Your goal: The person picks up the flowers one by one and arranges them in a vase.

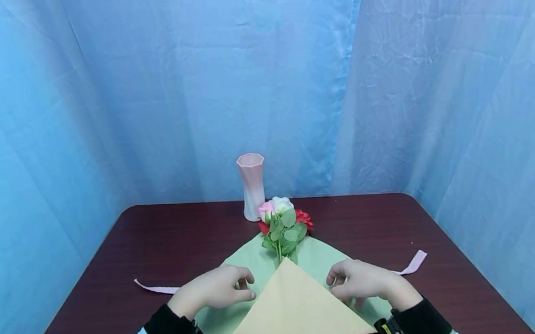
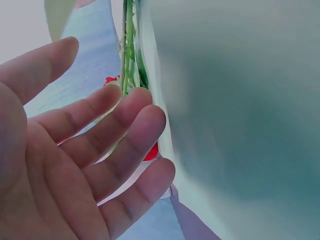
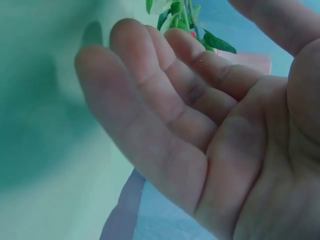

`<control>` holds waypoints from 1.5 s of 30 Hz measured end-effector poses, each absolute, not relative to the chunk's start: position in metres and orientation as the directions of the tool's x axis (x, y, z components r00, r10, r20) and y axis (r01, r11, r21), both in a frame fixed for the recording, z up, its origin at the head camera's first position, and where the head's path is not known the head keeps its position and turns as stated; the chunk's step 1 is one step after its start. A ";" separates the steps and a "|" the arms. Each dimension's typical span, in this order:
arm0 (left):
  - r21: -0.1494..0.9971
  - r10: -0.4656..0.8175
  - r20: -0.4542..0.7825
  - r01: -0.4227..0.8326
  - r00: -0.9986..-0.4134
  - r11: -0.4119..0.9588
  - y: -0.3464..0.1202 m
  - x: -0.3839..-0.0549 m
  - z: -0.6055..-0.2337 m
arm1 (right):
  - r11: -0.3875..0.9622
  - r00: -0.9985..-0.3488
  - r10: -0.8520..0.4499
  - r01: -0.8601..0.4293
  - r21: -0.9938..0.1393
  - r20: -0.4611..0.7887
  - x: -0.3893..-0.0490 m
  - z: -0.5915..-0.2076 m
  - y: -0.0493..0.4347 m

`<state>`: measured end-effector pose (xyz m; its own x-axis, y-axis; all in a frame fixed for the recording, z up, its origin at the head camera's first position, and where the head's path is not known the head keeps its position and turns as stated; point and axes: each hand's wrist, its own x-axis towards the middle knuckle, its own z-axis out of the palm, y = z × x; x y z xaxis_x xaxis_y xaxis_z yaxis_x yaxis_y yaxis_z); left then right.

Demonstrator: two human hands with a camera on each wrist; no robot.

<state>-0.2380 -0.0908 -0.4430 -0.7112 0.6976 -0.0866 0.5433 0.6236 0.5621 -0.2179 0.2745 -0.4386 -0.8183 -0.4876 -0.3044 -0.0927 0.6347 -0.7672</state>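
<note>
A sheet of wrapping paper (image 1: pixel 324 254), green on its upper face, lies on the table with its near part folded up into a cream triangle (image 1: pixel 291 313). Artificial roses (image 1: pixel 282 205) in pink, white and red, with green leaves, lie on it; the lower stems go under the triangle's tip. My left hand (image 1: pixel 221 287) is over the paper's left side, fingers loosely bent and holding nothing. On the other side, my right hand (image 1: pixel 357 279) hovers by the fold's right edge, also without anything in its relaxed fingers. Both wrist views show bare palms beside the paper (image 2: pixel 240 110).
A pink-and-white vase (image 1: pixel 252 188) stands behind the roses near the far edge of the dark table (image 1: pixel 181 232). Pale pink ribbon (image 1: pixel 414 262) sticks out on both sides, its middle hidden by the paper and hands. Blue curtains (image 1: pixel 257 80) surround the table's back and sides.
</note>
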 end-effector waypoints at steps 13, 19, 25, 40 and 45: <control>0.531 0.726 -0.067 0.592 -0.684 0.606 -0.088 -0.228 -0.436 | 0.663 -0.786 -0.547 -0.198 -0.722 -0.287 -0.209 -0.427 0.277; 0.527 0.736 -0.059 0.605 -0.675 0.597 -0.089 -0.223 -0.434 | 0.630 -0.744 -0.641 -0.370 -0.682 -0.188 -0.207 -0.425 0.278; 0.478 0.756 -0.025 0.657 -0.654 0.583 -0.091 -0.221 -0.434 | 0.600 -0.699 -0.703 -0.485 -0.636 -0.129 -0.201 -0.424 0.276; 0.355 0.738 -0.082 0.672 -0.670 0.649 -0.090 -0.208 -0.439 | 0.647 -0.674 -0.725 -0.594 -0.477 -0.144 -0.187 -0.431 0.269; 0.292 0.706 -0.132 0.653 -0.696 0.698 -0.088 -0.203 -0.444 | 0.706 -0.704 -0.681 -0.560 -0.434 -0.199 -0.182 -0.432 0.265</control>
<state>-0.2027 -0.0880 -0.4437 -0.6959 0.7060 -0.1316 0.6534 0.6984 0.2919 -0.1821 0.2650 -0.4319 -0.7045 -0.6813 -0.1990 -0.5601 0.7058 -0.4337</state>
